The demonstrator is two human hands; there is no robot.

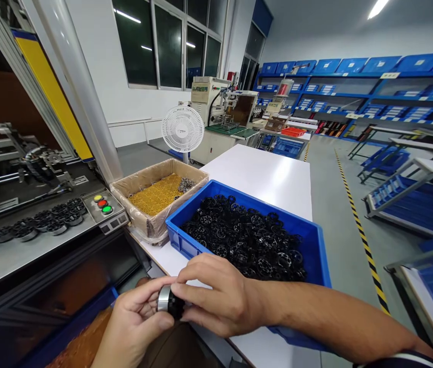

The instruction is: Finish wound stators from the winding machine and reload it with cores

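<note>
Both the left hand (136, 319) and right hand (216, 301) pinch a small black-and-silver ring part (168, 301), seemingly fitting it together, just before the blue bin (316, 245) of black parts.

Two hands counted: left hand (134, 322), right hand (220, 299). One round part (169, 301) held between them. One blue bin (318, 240), heaped with black rings (250, 237), too many for count. One cardboard box (155, 225). One white fan (183, 129). Three buttons on control panel (103, 203): yellow, red, green.
</note>
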